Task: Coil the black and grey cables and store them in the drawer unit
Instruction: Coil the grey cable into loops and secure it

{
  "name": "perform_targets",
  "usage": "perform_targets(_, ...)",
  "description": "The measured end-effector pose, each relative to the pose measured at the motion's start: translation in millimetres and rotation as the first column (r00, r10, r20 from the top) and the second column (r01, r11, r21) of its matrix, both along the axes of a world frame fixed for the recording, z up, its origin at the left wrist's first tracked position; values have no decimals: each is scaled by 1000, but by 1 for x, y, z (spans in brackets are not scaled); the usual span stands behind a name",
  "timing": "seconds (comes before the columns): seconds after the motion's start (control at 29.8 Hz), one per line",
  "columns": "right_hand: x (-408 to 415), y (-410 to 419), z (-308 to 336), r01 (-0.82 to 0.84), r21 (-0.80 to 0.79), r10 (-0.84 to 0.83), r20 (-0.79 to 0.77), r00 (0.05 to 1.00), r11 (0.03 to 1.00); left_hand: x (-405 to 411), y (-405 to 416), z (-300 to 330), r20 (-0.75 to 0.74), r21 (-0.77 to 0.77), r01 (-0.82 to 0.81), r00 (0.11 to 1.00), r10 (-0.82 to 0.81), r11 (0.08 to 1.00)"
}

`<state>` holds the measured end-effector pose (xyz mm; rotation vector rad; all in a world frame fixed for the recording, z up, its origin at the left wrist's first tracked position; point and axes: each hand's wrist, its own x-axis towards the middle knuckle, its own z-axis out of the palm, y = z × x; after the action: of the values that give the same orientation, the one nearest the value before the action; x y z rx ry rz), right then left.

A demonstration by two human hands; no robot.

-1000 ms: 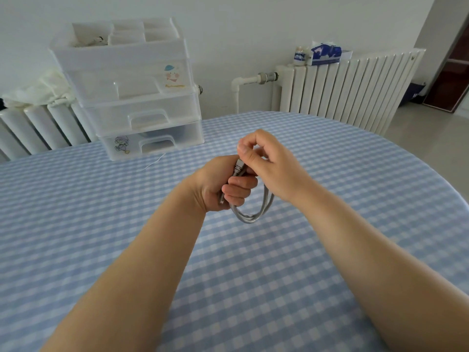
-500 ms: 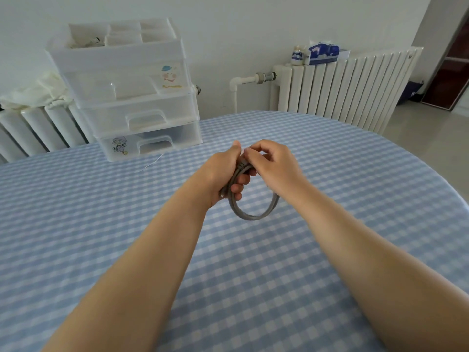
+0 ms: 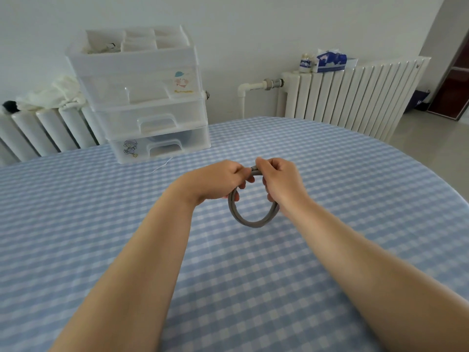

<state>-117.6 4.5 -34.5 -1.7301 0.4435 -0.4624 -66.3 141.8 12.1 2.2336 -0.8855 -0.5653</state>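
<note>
No words or numbers can be read anywhere. The drawer unit (image 3: 149, 102), beyond and left of the left hand (image 3: 218, 181), carries two cartoon stickers; the upper one has a yellow line beneath it that may be lettering, too small to make out. The tissue box (image 3: 331, 61), beyond the right hand (image 3: 279, 181), shows blue print, also illegible.

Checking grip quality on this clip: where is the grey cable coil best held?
Probably at the top of the grey cable loop, from above, where the strands and end plug meet between left hand and right hand; one pinch there should keep the hanging coil closed.
</note>
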Motion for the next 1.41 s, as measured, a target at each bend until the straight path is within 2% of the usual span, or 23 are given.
perform_targets(0.13,16,9,-7,26,29,-25,-61,998,999,13,2,-16,128,59,-49,991,41,997)
perform_targets(0.24,33,16,-10,22,36,-18,-114,993,999,27,2,-37,336,100,-165,934,122,981)
perform_targets(0.3,46,19,-12,-32,-46,24,-157,987,998,35,3,-50,463,122,-263,868,180,957)
perform_targets(0.4,72,26,-11,-174,-223,126,-216,968,959,47,12,-59,490,77,-389,817,305,918)
perform_targets(0.54,106,29,-13,-256,-205,216,-197,956,945,67,38,-61,393,-102,-599,709,586,794)
perform_targets(0.6,127,30,-23,-322,-322,252,-240,938,891,75,52,-61,289,-212,-715,606,741,667)
perform_targets(0.74,162,46,-38,-473,-649,294,-372,880,596,88,72,-64,-47,-337,-854,436,899,397)
perform_targets(0.81,172,63,-33,-516,-713,303,-418,856,474,92,73,-64,-180,-383,-875,384,905,296)
perform_targets(0.91,191,87,-26,-591,-732,358,-480,801,340,97,69,-64,-265,-402,-891,332,905,209)
perform_targets(1.01,211,101,-30,-657,-738,382,-567,729,158,101,68,-67,-303,-404,-894,329,895,192)
perform_targets(1.04,216,104,-30,-680,-717,366,-598,713,154,103,69,-68,-301,-401,-895,331,894,197)
perform_targets(1.11,224,107,-29,-703,-662,360,-609,706,260,105,70,-70,-301,-399,-893,343,890,209)
perform_targets(1.18,220,104,-26,-698,-575,418,-559,716,427,106,69,-71,-317,-406,-890,350,881,208)
perform_targets(1.24,211,100,-26,-648,-585,418,-496,761,487,107,68,-72,-336,-403,-893,348,875,201)
perform_targets(1.28,206,96,-24,-615,-640,373,-490,788,459,107,68,-73,-337,-403,-892,353,873,205)
perform_targets(1.38,187,84,-20,-551,-785,180,-521,834,284,107,64,-75,-306,-407,-879,389,869,250)
perform_targets(1.41,181,81,-20,-531,-804,111,-522,846,267,106,63,-76,-292,-405,-874,400,869,267)
